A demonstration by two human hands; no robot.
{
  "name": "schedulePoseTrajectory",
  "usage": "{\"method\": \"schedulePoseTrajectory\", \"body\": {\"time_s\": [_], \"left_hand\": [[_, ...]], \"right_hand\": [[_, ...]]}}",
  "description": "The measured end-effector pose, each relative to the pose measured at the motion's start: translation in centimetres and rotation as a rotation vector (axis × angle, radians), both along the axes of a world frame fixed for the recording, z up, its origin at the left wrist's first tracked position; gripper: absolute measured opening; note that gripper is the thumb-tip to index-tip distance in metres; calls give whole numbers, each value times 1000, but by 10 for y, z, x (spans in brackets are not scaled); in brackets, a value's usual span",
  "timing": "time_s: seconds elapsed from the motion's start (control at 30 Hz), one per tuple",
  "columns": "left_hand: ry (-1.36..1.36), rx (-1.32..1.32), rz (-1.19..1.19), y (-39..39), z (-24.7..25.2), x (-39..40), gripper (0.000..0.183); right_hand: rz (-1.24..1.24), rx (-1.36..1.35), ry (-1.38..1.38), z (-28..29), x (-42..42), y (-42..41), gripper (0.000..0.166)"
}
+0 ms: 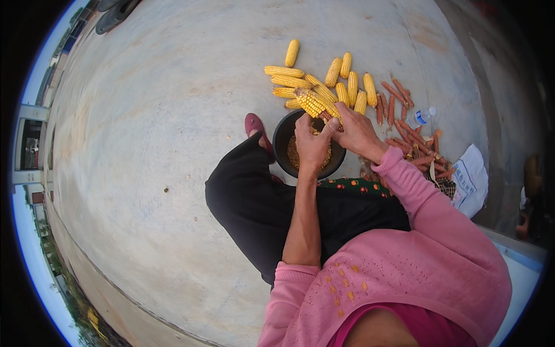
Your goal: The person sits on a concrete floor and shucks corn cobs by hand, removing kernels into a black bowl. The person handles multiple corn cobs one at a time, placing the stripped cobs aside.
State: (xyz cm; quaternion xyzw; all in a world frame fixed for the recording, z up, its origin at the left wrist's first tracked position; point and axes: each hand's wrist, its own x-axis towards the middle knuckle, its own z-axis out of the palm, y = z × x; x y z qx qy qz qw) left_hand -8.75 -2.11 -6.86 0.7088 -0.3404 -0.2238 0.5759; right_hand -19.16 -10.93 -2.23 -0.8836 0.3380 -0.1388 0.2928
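Both my hands grip one partly shelled ear of corn (313, 104) above a dark bucket (279, 149). My left hand (313, 139) is at the near side of the ear, its thumb by the bared reddish strip of cob. From the right, my right hand (356, 130) wraps round the ear's lower end. Yellow kernels still cover the end pointing up and left. Loose corn kernels (295, 157) lie inside the bucket, partly hidden beneath my left hand and wrist.
Several whole ears of corn (288, 81) lie on the concrete floor (151, 130) beyond the bucket. Stripped reddish cobs (418, 143) are heaped at the right, with a plastic bottle (419, 118) among them. A white printed sack (471, 180) lies beside the heap. My shoe (256, 123) stands left of the bucket.
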Motion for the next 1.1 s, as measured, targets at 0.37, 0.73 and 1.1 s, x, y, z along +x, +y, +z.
{"method": "schedulePoseTrajectory", "body": {"time_s": [0.37, 0.73, 1.1], "left_hand": [[776, -323, 45, 2, 17, 4, 36], [957, -365, -28, 6, 27, 3, 34], [1084, -319, -109, 8, 24, 14, 52]], "right_hand": [[194, 543, -314, -9, -2, -9, 57], [163, 1226, -557, 5, 17, 12, 58], [159, 1535, -461, 12, 11, 14, 51]]}}
